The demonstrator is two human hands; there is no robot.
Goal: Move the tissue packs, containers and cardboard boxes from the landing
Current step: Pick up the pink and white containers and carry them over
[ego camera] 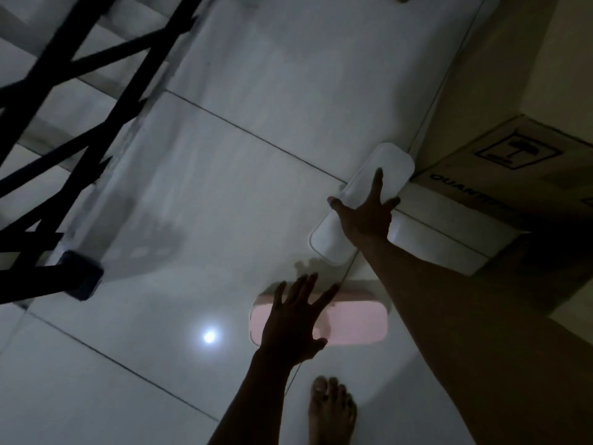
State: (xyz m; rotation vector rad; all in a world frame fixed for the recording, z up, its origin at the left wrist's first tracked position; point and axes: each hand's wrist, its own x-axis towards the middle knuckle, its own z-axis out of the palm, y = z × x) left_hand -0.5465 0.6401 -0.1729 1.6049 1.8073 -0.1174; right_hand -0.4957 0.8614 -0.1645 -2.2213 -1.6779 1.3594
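A white oblong container (333, 242) lies on the tiled landing floor beside a cardboard box (513, 175). My right hand (365, 216) is spread flat over the container's middle, fingers apart, touching or just above it. Nearer me lies a pink oblong container (353, 326). Over its left end my left hand (295, 322) is spread with fingers apart. Whether either hand presses on its container I cannot tell; neither grips.
A dark metal stair railing (64, 155) runs along the left, with steps behind it. My bare foot (332, 409) stands on the tiles at the bottom. A light reflects on the floor (209, 336). The wall rises behind the box.
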